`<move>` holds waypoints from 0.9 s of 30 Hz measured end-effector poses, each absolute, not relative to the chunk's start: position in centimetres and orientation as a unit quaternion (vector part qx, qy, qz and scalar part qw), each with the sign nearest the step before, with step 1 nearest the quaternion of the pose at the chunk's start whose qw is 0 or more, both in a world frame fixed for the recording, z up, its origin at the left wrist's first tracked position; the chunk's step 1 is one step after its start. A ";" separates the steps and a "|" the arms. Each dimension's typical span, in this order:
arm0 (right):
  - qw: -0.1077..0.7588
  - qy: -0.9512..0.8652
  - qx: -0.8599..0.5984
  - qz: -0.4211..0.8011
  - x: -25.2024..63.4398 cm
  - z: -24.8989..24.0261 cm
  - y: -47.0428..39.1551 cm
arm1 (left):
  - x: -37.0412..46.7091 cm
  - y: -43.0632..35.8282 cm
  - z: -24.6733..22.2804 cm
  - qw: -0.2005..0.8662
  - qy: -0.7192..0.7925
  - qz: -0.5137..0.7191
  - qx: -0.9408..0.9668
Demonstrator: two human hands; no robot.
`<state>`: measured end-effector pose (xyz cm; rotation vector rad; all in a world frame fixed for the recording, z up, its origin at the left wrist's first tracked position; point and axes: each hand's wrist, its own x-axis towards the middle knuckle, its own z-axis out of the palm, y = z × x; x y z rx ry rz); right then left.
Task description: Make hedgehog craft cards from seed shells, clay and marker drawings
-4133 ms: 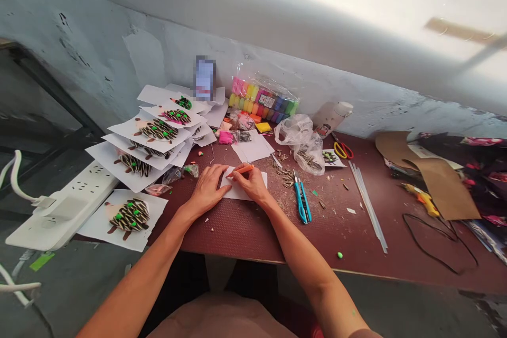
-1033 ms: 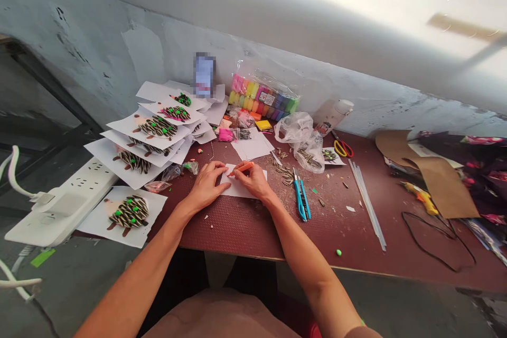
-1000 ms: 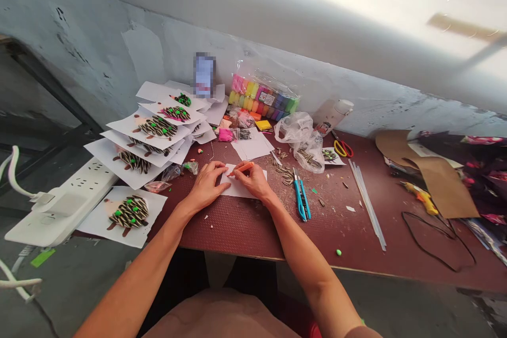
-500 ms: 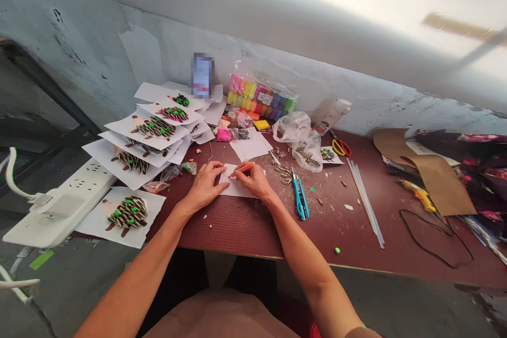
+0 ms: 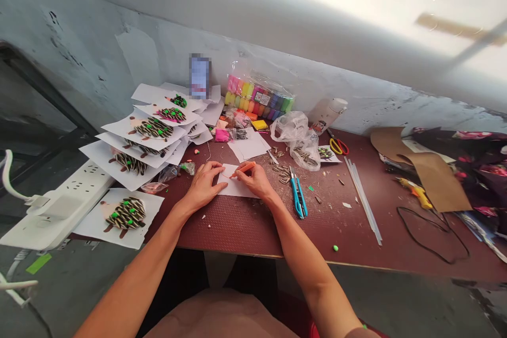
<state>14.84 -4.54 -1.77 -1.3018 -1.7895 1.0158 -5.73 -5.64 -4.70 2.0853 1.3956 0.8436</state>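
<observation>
Grips a pen in the right hand, tip down toward a small sheet.
Lays the left hand on the sheet's left side, fingers open and loosely curved, gripping nothing; pinches the pen aslant in the right fingers, near a faint reddish curve on the sheet, flat on the table between both hands. Could let the sheet skid and kink the curve by easing the left hand's pressure; could wobble the pen over the table's dimpled top. Could scatter loose seeds or nudge the knife by drifting too far right. Of note: smooth white paper, slim orange barrel, striped teardrop seeds, crinkled clear bag, teal knife handle.
</observation>
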 end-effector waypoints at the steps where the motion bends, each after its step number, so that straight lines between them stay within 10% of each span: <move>1: 0.345 -0.689 -0.504 0.389 14.9 -1.8 -4.5 | -5.7 -5.6 -4.7 0.245 0.511 0.309 0.764; 27: 0.354 -0.662 -0.541 0.379 16.1 -2.0 -4.3 | -5.6 -5.7 -4.5 0.240 0.523 0.298 0.761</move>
